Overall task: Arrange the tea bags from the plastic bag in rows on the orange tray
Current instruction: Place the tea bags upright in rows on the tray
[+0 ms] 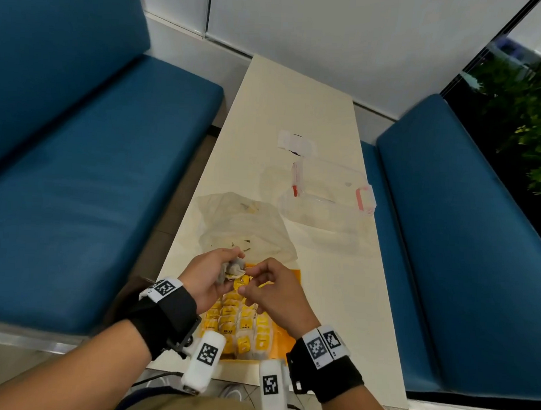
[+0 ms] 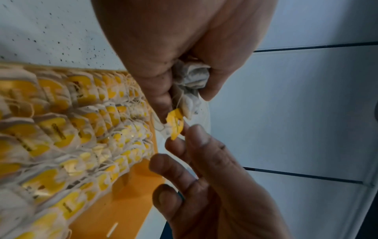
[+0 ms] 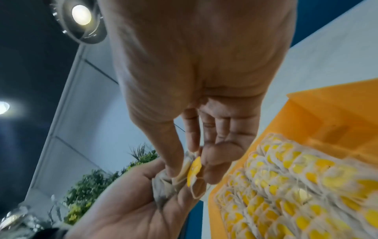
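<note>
Blue benches stand on both sides of our long pale surface [image 1: 298, 113]. Near us on it lies the orange tray [image 1: 292, 277], with rows of tea bags [image 1: 245, 327] filling most of it. Just past the tray lies the plastic bag [image 1: 246, 225], and to its right a clear box [image 1: 328, 192].

Our left hand [image 1: 208, 279] curls round a small bunch of bags [image 1: 233, 270] and holds it above the far end of the tray. Our right hand [image 1: 274, 293] is right beside it and pinches one yellow tag [image 2: 175, 123] on the bunch.

The rows run away from us. Bare orange shows only at the far end, right under both hands. We think the next bag goes straight down there.
</note>
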